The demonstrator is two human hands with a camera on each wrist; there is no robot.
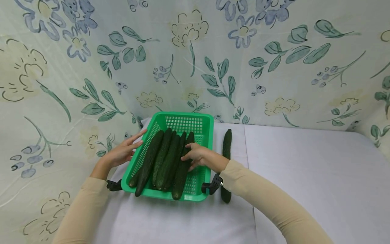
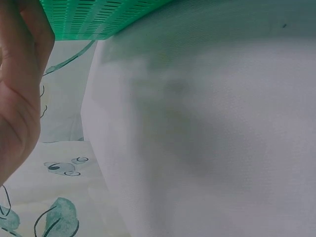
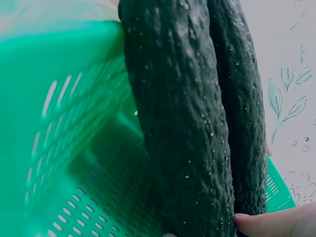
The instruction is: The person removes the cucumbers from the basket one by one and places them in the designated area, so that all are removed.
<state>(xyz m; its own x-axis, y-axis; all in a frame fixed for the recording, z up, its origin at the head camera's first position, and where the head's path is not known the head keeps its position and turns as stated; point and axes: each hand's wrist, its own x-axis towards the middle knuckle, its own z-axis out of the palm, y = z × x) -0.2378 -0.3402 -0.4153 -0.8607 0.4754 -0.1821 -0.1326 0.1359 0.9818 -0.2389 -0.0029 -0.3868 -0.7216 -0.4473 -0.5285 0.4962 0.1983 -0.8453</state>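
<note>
A green plastic basket (image 1: 211, 135) with slotted walls holds several dark green cucumbers (image 1: 149, 162) lying lengthwise, mostly toward its left side. My right hand (image 1: 199, 156) reaches in over the right rim and grips the rightmost cucumber (image 1: 180, 181). In the right wrist view, the thumb (image 3: 261, 224) presses that cucumber (image 3: 177, 123), with a second one close beside it. At the basket's outer left side my left hand (image 1: 123, 152) rests with extended fingers. The left wrist view shows part of that hand (image 2: 19, 94) by the basket wall (image 2: 94, 19); its fingertips are out of frame.
One more cucumber (image 1: 226, 145) lies on the white cloth (image 1: 304, 176) just right of the basket, partly covered by my right forearm. A floral curtain (image 1: 189, 67) hangs behind the table and along its left side.
</note>
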